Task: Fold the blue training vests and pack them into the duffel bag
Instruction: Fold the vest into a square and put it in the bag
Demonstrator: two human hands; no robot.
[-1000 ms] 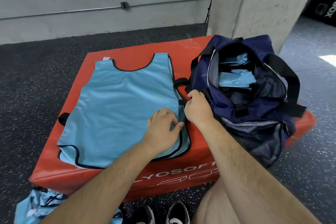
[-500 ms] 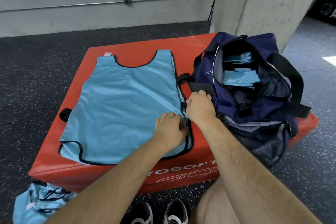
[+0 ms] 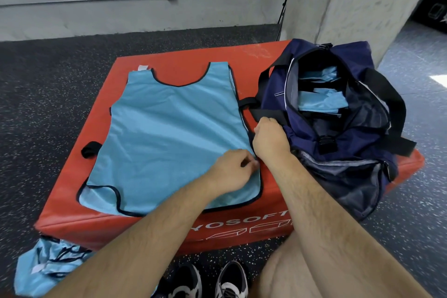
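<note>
- 1 light-blue vest (image 3: 169, 140) lies spread flat on the orange padded surface (image 3: 183, 55). Neck hole faces away from the person, hem faces the near edge. Black trim runs round the neck, sides and hem.
- The near-left hem corner is turned up a little. A black elastic loop (image 3: 90, 150) sticks out at the vest's left side.
- Left hand (image 3: 232, 170): on the vest near its right edge, low down towards the hem. Fingers curled in against the thumb, pinching the blue fabric.
- Right hand (image 3: 269, 139): just beside the left, a bit farther up the same right edge. It is bunched into a fist, knuckles up. The fingertips are hidden underneath, so I cannot tell what they hold.
- Navy duffel bag (image 3: 343, 145) sits on the right part of the surface, touching the vest's side, its near end hanging over the edge. The top is unzipped and gapes wide. One black strap (image 3: 268, 113) lies just beyond the right hand.
- Folded vests (image 3: 319, 101), same light blue, sit inside the bag, towards its far end.
- A heap of vests (image 3: 46, 266), crumpled, lies on the speckled floor (image 3: 48, 104) at the near-left corner of the surface.
- 2 dark shoes (image 3: 232, 278) show at the bottom.
- A concrete pillar (image 3: 350, 2) stands behind the bag.
</note>
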